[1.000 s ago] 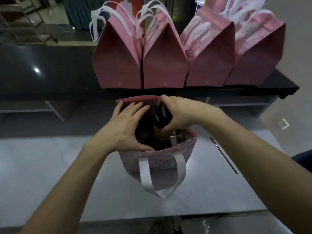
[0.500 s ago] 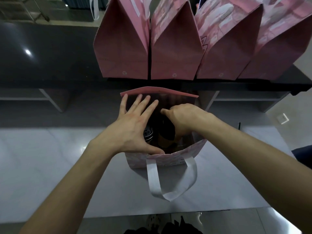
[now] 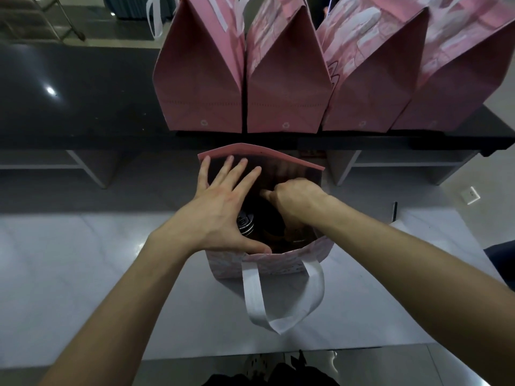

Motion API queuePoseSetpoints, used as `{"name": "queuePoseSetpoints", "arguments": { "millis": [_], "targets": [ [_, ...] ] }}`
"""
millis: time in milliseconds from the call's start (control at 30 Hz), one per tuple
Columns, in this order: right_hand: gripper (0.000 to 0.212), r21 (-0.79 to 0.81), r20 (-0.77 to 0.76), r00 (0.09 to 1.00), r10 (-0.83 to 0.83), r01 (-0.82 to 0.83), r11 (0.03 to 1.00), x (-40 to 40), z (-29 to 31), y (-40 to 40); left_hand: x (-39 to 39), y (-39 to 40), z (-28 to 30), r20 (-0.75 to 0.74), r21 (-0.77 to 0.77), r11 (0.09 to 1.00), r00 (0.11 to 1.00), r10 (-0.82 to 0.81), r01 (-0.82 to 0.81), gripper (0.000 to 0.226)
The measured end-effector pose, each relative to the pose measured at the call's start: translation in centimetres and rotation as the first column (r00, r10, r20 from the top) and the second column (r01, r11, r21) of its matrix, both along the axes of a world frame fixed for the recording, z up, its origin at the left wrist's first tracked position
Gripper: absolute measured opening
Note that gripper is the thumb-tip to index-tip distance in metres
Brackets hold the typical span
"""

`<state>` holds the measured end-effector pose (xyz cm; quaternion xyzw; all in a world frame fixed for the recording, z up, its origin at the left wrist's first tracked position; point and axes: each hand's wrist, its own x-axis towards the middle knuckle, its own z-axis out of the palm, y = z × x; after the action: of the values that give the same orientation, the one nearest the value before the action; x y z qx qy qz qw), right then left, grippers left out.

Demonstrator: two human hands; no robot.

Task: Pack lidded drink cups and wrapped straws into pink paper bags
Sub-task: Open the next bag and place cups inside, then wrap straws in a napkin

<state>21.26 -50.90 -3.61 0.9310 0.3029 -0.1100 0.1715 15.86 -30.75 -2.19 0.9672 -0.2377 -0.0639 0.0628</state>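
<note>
An open pink paper bag (image 3: pixel 267 263) with a white ribbon handle stands on the pale counter in front of me. My left hand (image 3: pixel 223 215) lies spread flat over the bag's left side, fingers straight, thumb on the near rim. My right hand (image 3: pixel 295 201) reaches down inside the bag, fingers curled round a dark lidded cup (image 3: pixel 271 221). A second cup with a shiny lid (image 3: pixel 245 222) shows under my left palm. The lower parts of both cups are hidden in the bag.
Several closed pink bags (image 3: pixel 287 79) with white handles stand in a row on the black shelf (image 3: pixel 83 101) behind. A thin dark straw (image 3: pixel 393 211) lies on the pale counter (image 3: pixel 83 274) to the right of the open bag.
My right hand has sunk deeper into the bag with the dark cup. My left hand has flattened and spread over the bag's left side. The view has moved closer.
</note>
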Motion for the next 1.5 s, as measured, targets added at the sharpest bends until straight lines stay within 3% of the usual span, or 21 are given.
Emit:
{"name": "queuePoseSetpoints", "arguments": {
  "millis": [67, 133, 233, 333, 400, 467, 600, 800, 967, 1100, 1200, 1333, 1500],
  "targets": [
    [0.071, 0.002, -0.013, 1.000, 0.006, -0.006, 1.000, -0.3, 0.5, -0.2, -0.1, -0.1, 0.6, -0.018, 0.000, 1.000, 1.000, 0.020, -0.020, 0.141],
    [0.067, 0.075, -0.042, 0.999, -0.027, 0.030, 0.997, -0.8, 1.7, -0.8, -0.1, -0.3, 1.5, 0.021, -0.013, 0.999, 0.999, 0.039, -0.039, 0.117],
    [0.050, 0.357, -0.121, 0.987, -0.108, 0.145, 0.923, -1.4, 4.3, -3.1, 0.4, -1.1, 3.4, 0.133, -0.012, 0.999, 0.990, 0.049, -0.048, 0.075],
    [0.017, 0.718, -0.083, 0.979, -0.186, 0.188, 0.670, -2.6, 5.8, -7.4, 0.7, -3.5, 5.3, 0.156, -0.001, 0.998, 0.986, 0.056, -0.056, 0.054],
    [0.018, 0.878, -0.079, 0.956, -0.284, 0.202, 0.435, -3.7, 5.9, -10.9, 0.8, -5.7, 6.2, 0.159, -0.027, 0.999, 0.987, 0.035, -0.031, 0.048],
    [0.020, 0.928, -0.073, 0.900, -0.430, 0.219, 0.301, -3.9, 4.5, -15.0, 0.9, -8.5, 6.8, 0.171, -0.073, 0.997, 0.985, -0.007, 0.020, 0.041],
    [0.011, 0.813, -0.120, 0.724, -0.680, 0.465, 0.351, -2.7, -2.3, -24.3, 1.3, -15.4, 7.0, 0.136, -0.049, 0.994, 0.986, -0.094, 0.101, 0.042],
    [0.010, 0.611, -0.281, 0.581, -0.764, 0.722, 0.325, -2.3, -12.0, -35.0, 2.0, -24.7, 2.7, 0.049, 0.118, 0.993, 0.998, -0.036, 0.030, 0.038],
    [0.051, 0.543, -0.325, 0.607, -0.725, 0.748, 0.382, -3.1, -15.7, -38.5, 3.5, -32.4, -7.6, -0.229, 0.134, 0.967, 0.943, 0.241, -0.215, 0.043],
    [0.041, 0.478, -0.341, 0.675, -0.655, 0.724, 0.497, -4.1, -17.5, -40.2, 3.7, -35.5, -15.4, -0.327, 0.114, 0.895, 0.835, 0.443, -0.431, 0.043],
    [0.031, 0.502, -0.346, 0.659, -0.668, 0.732, 0.462, -3.6, -17.8, -41.8, 4.1, -36.6, -18.2, -0.320, 0.133, 0.855, 0.794, 0.516, -0.502, 0.040],
    [0.036, 0.567, -0.328, 0.603, -0.727, 0.741, 0.359, -1.9, -17.6, -43.1, 6.1, -37.9, -19.0, -0.304, 0.093, 0.847, 0.795, 0.525, -0.524, 0.022],
    [0.026, 0.592, -0.387, 0.531, -0.754, 0.770, 0.239, -0.7, -17.7, -44.7, 7.3, -39.8, -19.2, -0.230, -0.004, 0.858, 0.835, 0.500, -0.514, 0.032]
  ]
}}
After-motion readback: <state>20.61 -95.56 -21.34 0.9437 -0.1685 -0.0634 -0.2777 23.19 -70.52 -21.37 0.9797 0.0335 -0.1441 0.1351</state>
